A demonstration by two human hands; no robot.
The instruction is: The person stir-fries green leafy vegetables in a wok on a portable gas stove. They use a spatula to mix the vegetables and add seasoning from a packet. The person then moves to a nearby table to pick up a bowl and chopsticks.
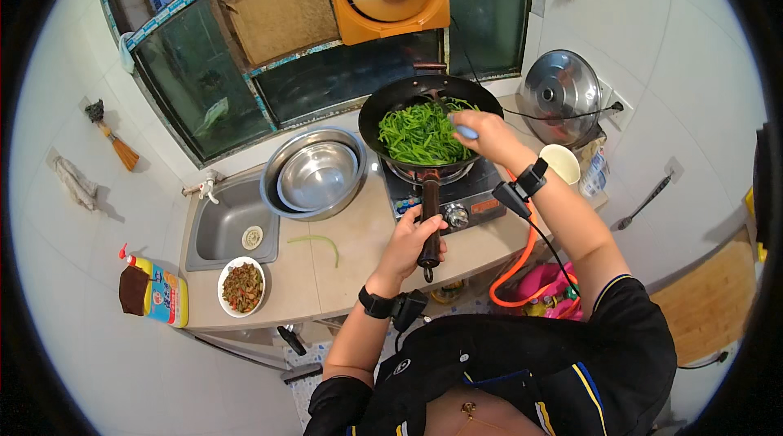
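Observation:
A black wok (374,107) sits on the gas stove (489,188), heaped with cut green vegetable stems (416,133). My left hand (413,243) grips the wok's dark wooden handle (430,197), which points towards me. Over the wok's right side, my right hand (489,137) holds a spatula by its blue handle (466,130). The spatula's metal end (437,99) reaches into the greens, its tip partly hidden among them.
Left of the stove, a steel bowl (318,176) rests inside a larger basin (269,185), near a sink (232,222). A bowl of cooked food (243,287) and a detergent bottle (165,292) stand at the left. A steel lid (563,93) leans right, behind a cream bowl (561,162). An orange hose (520,261) hangs below.

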